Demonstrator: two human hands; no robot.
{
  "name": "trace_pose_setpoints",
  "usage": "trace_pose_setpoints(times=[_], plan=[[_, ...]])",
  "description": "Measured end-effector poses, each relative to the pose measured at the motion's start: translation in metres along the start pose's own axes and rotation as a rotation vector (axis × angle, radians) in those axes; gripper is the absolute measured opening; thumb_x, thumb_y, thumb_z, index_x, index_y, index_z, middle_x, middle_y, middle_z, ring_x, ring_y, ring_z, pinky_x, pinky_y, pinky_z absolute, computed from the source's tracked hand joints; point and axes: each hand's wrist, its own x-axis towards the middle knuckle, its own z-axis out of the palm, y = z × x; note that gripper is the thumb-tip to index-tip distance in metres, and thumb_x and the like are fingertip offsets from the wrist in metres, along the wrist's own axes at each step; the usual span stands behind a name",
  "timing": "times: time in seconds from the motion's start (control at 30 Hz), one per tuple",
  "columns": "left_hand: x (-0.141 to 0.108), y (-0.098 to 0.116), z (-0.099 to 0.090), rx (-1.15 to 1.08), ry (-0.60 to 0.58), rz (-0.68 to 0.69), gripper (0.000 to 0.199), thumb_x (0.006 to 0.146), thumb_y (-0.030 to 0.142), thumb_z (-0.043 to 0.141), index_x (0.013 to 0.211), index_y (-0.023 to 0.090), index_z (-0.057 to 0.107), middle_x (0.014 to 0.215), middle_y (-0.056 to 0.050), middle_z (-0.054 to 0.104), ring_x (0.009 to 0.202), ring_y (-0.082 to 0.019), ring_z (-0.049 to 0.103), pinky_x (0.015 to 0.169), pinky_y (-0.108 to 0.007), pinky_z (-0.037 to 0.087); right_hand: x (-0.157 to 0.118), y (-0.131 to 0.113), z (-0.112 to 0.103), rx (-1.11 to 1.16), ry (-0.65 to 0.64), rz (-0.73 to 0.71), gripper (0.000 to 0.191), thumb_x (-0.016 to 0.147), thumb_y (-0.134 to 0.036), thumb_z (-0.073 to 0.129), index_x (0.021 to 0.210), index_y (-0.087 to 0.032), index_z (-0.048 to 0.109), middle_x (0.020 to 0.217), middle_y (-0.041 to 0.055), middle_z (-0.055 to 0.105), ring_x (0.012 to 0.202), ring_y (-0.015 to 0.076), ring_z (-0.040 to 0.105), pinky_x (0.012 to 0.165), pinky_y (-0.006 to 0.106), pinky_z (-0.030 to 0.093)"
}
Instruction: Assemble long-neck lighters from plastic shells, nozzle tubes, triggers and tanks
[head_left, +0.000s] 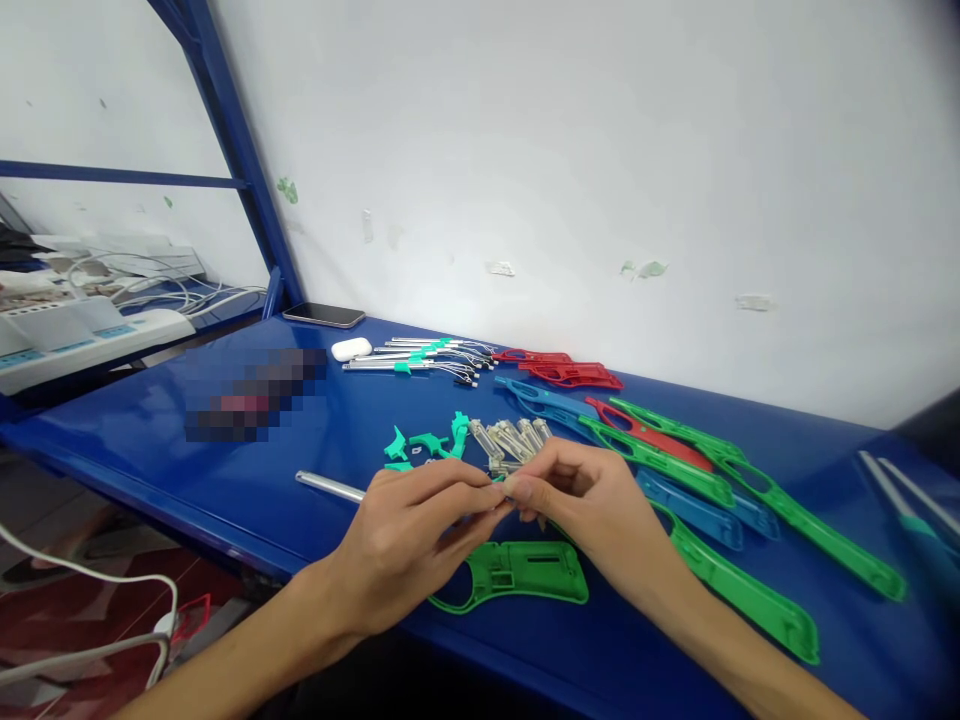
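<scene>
My left hand (427, 530) and my right hand (585, 500) meet over the blue table, fingertips pinched together. What they hold between the fingertips is mostly hidden; a bit of teal shows there. From behind my left hand a silver metal tube (328, 486) sticks out to the left. Just past the fingers lie teal plastic pieces (429, 443) and several clear-and-metal cartridges (514, 438). A green plastic shell (536, 572), hollow side up, lies below my hands. Beside my right wrist rests another green shell (742, 590).
Green, blue and red shells (667, 440) spread across the right. Silver tubes with teal parts and wires (420, 357), a white case (351, 349) and a phone (324, 315) lie toward the back. A power strip (97, 345) and cables are at the left.
</scene>
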Motion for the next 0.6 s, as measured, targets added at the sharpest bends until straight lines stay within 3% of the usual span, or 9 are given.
trace_pose_setpoints(times=[0.37, 0.6], plan=[[0.0015, 0.0000, 0.0003, -0.055, 0.054, -0.029, 0.003, 0.098, 0.013, 0.073, 0.100, 0.016, 0.072, 0.089, -0.003, 0.080, 0.070, -0.013, 0.077, 0.061, -0.018, 0.061, 0.0004, -0.0015, -0.0053, -0.002, -0.097, 0.030, 0.035, 0.082, -0.055, 0.087, 0.079, -0.021, 0.078, 0.070, 0.0003, 0.074, 0.066, 0.0133, 0.066, 0.061, 0.024, 0.050], [0.0046, 0.0011, 0.0005, -0.088, 0.055, -0.083, 0.010, 0.096, 0.011, 0.074, 0.104, 0.017, 0.073, 0.091, -0.002, 0.081, 0.071, -0.012, 0.077, 0.064, -0.018, 0.062, -0.0027, -0.0053, -0.0056, -0.062, -0.066, 0.001, 0.030, 0.086, -0.052, 0.085, 0.085, -0.022, 0.081, 0.071, 0.0000, 0.073, 0.068, 0.0141, 0.067, 0.062, 0.023, 0.050]])
